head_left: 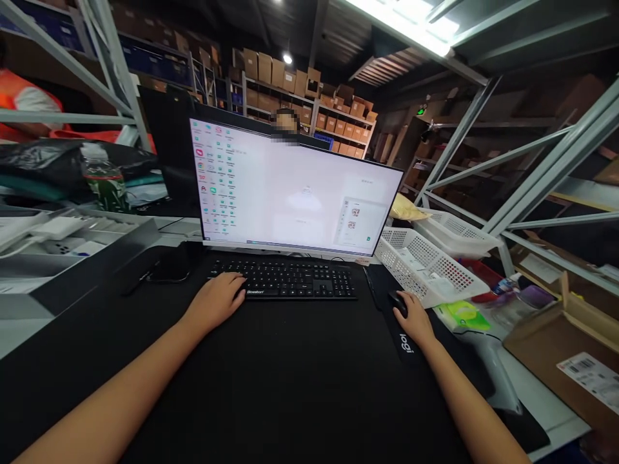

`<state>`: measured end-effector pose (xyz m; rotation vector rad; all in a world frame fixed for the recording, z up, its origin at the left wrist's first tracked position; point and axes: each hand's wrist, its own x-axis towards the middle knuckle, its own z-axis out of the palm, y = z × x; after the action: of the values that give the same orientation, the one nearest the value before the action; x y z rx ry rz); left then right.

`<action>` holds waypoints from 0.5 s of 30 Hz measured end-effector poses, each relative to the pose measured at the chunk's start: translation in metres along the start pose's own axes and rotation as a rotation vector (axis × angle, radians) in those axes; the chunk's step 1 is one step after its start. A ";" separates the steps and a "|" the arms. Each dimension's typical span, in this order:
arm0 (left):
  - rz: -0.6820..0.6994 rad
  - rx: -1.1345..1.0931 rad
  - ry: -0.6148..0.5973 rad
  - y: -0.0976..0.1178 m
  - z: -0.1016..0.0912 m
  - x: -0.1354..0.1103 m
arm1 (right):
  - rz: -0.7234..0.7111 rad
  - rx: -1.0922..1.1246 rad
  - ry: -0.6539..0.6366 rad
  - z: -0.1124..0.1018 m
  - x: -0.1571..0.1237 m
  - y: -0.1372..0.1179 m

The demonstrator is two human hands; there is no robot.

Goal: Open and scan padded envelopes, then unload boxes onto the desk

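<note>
My left hand [216,300] rests on the left end of a black keyboard [294,279], its fingers curled loosely down onto the keys and the desk mat. My right hand [413,319] lies closed over a black mouse [397,301], which shows just past the fingertips. Behind the keyboard a wide monitor [294,187] is lit, with icons down its left side. Everything sits on a black desk mat [271,374].
White perforated baskets [428,264] stand right of the monitor. A cardboard box [565,348] with a label and a green packet [463,316] lie at the right. A grey tray [68,251], a bottle [104,180] and a black phone [169,267] are left. Another person in orange [24,103] is at far left.
</note>
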<state>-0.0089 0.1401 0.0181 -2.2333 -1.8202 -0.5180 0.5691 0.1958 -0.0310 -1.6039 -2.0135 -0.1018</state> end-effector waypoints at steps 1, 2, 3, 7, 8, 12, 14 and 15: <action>0.000 -0.004 0.004 0.001 0.000 0.000 | -0.011 0.001 -0.013 -0.001 0.001 -0.001; 0.001 -0.009 0.008 0.001 -0.001 0.000 | -0.023 0.004 -0.027 -0.001 0.002 -0.003; 0.003 -0.013 0.013 0.001 -0.001 -0.001 | -0.035 0.008 -0.041 -0.001 0.003 -0.004; 0.011 -0.026 0.034 0.001 0.000 -0.001 | -0.052 0.047 -0.050 -0.001 0.007 -0.005; 0.010 -0.027 0.038 0.001 0.001 -0.001 | -0.047 0.055 -0.045 0.000 0.007 -0.005; 0.006 -0.021 0.045 0.000 0.004 -0.001 | -0.039 0.068 -0.036 0.001 0.005 -0.001; 0.010 -0.017 0.046 -0.001 0.005 -0.001 | -0.034 0.067 -0.031 0.001 0.004 -0.001; 0.012 -0.015 0.047 -0.001 0.005 -0.001 | -0.031 0.064 -0.030 0.000 0.003 -0.001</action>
<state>-0.0091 0.1416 0.0133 -2.2209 -1.7847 -0.5785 0.5681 0.1985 -0.0296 -1.5440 -2.0441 -0.0249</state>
